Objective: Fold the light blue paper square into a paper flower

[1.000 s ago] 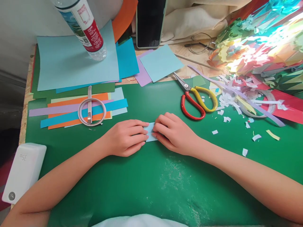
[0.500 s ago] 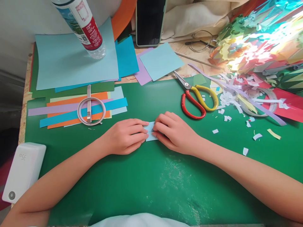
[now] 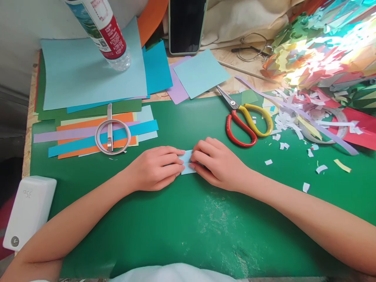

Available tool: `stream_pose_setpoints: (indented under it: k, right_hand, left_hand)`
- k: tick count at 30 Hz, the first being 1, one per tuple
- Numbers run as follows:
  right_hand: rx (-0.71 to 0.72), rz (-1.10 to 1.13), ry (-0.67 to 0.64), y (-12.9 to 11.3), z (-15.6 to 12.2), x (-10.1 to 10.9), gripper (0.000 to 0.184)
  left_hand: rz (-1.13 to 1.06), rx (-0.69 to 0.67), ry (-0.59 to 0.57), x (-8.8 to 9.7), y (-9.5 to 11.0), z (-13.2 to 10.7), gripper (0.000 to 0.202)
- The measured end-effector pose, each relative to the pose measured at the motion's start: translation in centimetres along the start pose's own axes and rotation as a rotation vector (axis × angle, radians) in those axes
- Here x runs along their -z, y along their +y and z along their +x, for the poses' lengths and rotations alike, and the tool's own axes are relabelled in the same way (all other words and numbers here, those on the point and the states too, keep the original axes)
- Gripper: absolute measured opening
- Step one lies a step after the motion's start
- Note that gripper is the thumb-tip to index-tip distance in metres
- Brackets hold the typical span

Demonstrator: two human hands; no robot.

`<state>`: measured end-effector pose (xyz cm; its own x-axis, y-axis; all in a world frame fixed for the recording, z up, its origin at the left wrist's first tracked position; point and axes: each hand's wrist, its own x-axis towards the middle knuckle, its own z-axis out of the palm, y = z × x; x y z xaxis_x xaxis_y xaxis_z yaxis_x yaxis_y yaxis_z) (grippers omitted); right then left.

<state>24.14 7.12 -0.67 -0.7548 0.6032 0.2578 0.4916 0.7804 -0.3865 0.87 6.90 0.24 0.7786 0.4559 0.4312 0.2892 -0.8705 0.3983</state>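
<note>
A small piece of light blue paper (image 3: pixel 188 162) lies on the green mat between my hands, with a crease or edge running lengthwise along its middle. My left hand (image 3: pixel 158 167) covers its left end, fingers bent and tips pressing on it. On the other end, the curled fingers of my right hand (image 3: pixel 216 162) grip the paper. Much of the sheet is hidden beneath both hands. Up and to the right rest scissors (image 3: pixel 239 113) with one red and one yellow handle, blades spread slightly.
At left, paper strips (image 3: pixel 76 135) lie under a tape roll (image 3: pixel 113 137) and a metal clip-like tool. A bottle (image 3: pixel 107 39) stands on blue sheets behind. A phone (image 3: pixel 187 25), glasses (image 3: pixel 252 49), paper scraps (image 3: pixel 289 117) and a white power bank (image 3: pixel 31 211) surround the mat (image 3: pixel 164 231).
Both hands stay on the light blue paper with hardly any movement. The view has shifted very slightly, so the surrounding objects sit a little higher.
</note>
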Motion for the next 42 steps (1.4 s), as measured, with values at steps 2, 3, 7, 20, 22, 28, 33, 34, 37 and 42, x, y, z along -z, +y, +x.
stream_pose_setpoints:
  k: [2,3,7,20,22,28,33,34,37,42]
  right_hand:
    - [-0.001,0.001,0.0,-0.02,0.0,0.01,0.016]
    - [-0.002,0.002,0.0,-0.03,-0.01,0.01,0.016]
    - [-0.003,0.004,0.002,-0.03,-0.03,0.0,0.016]
    - [-0.001,0.006,-0.004,-0.01,-0.1,0.05,0.017]
    - [0.0,0.007,-0.002,0.01,-0.08,0.03,0.016]
    - [0.0,0.012,-0.004,0.09,-0.07,-0.01,0.016]
    - [-0.01,0.018,-0.013,0.01,-0.06,0.04,0.016]
    - [-0.011,0.02,-0.015,0.0,-0.05,0.05,0.016]
    - [-0.01,0.019,-0.013,0.01,-0.03,0.08,0.016]
    - [-0.007,0.017,-0.011,0.03,-0.06,0.05,0.016]
  left_hand:
    - [0.0,0.001,-0.003,0.0,-0.01,0.02,0.005]
    - [0.0,0.001,-0.003,0.0,-0.01,0.02,0.004]
    - [0.0,-0.001,0.0,0.02,-0.03,0.05,0.004]
    - [0.001,-0.001,0.001,0.03,0.01,-0.03,0.005]
    - [0.0,-0.002,0.002,0.04,0.02,-0.03,0.005]
    - [0.006,0.001,0.003,0.03,0.04,0.0,0.005]
    - [0.01,-0.002,0.002,0.0,0.01,-0.02,0.005]
    - [0.01,-0.001,0.001,0.0,0.0,-0.03,0.005]
    - [0.009,0.001,-0.001,-0.01,-0.02,-0.05,0.005]
    - [0.012,0.005,-0.004,0.0,0.01,-0.06,0.005]
